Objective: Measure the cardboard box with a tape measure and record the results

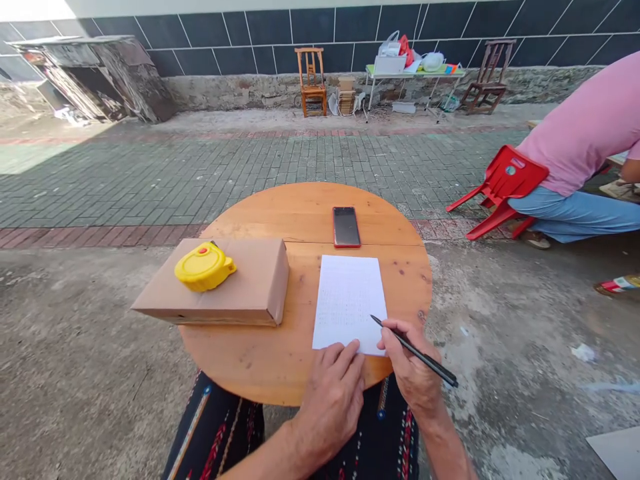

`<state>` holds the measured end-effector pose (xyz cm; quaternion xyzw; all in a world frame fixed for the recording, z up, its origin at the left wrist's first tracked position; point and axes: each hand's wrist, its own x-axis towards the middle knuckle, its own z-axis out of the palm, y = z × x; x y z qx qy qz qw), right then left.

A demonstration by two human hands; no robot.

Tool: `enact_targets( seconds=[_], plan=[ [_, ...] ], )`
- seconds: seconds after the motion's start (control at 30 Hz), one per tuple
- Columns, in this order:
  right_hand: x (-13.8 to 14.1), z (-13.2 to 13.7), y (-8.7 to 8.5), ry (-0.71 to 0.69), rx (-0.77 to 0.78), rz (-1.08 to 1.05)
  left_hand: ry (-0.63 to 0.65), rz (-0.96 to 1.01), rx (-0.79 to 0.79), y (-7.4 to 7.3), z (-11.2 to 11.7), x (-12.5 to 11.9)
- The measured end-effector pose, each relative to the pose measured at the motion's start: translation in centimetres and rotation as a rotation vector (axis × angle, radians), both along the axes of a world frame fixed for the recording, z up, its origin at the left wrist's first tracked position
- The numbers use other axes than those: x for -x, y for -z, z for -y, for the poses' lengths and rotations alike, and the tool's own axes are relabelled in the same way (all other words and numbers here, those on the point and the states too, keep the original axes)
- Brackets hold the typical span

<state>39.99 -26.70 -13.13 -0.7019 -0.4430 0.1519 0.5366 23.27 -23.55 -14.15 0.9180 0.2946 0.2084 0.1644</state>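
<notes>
A white sheet of paper (350, 287) with rows of small, faint marks lies on the round wooden table (270, 363). My left hand (335, 383) rests over the paper's lower edge, its fingers stretched out and holding nothing. Between the thumb and fingers of my right hand (413, 363) is a black pen (425, 360). Its tip is over the right part of the sheet; whether it touches cannot be made out. Beyond the paper lies a phone (347, 227) with a red edge. On the left, a yellow tape measure (204, 267) sits on a closed cardboard box (255, 280).
To the right, a person in a pink shirt (585, 127) sits on a red plastic chair (515, 177). Along the tiled wall stand a wooden chair (312, 83), a folding table (425, 75) with bags and a darker chair (490, 77). The cardboard box overhangs the table's left edge.
</notes>
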Motion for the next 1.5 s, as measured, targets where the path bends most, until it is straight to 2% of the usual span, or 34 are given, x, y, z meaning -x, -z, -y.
enact_targets(
  seconds=[0.13,0.33,0.47,0.67,0.93,1.5],
  plan=[
    [0.3,-0.8,0.4,-0.025,0.028,-0.016,-0.006,0.027,0.027,0.4,-0.3,0.2],
    [0.2,-1.5,1.2,-0.025,0.067,0.010,-0.013,0.039,0.086,-0.1,-0.3,0.1],
    [0.3,-1.6,1.4,-0.003,0.110,0.045,0.002,-0.004,0.047,-0.2,-0.4,0.1],
    [0.3,-1.9,1.2,-0.055,0.168,0.042,-0.004,-0.020,0.007,0.0,-0.3,0.0],
    [0.6,-2.1,1.3,-0.037,0.092,0.239,0.001,-0.027,0.064,-0.1,-0.5,-0.1],
    [0.9,-2.3,0.7,-0.042,0.062,0.323,0.002,-0.052,0.116,0.0,-0.3,0.0]
  ],
)
